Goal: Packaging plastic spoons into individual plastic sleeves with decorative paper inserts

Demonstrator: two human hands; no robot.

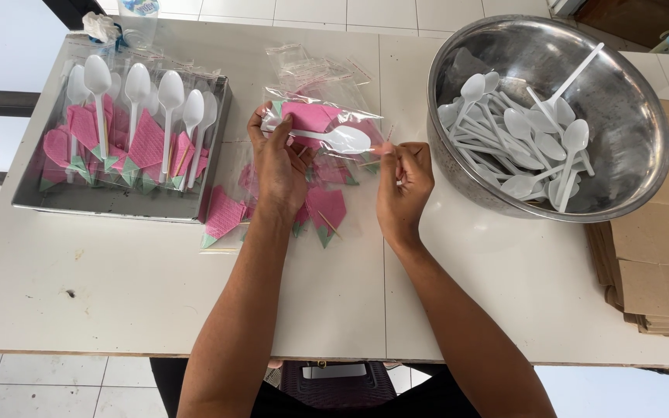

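Two hands, left hand [279, 166], right hand [403, 179], clear packet [323, 124]

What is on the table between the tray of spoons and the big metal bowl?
In the head view, both hands hold a white spoon in a clear bag, over loose pink napkins.

Both bare hands raised, forearms reaching forward.
Left hand [279, 159] curls its fingers in a closed grip; right hand [403, 179] pinches thumb and fingertips together.

bowl [629, 147]: shiny metal | spoon [342, 139]: glossy white plastic | napkin [311, 116]: pink paper
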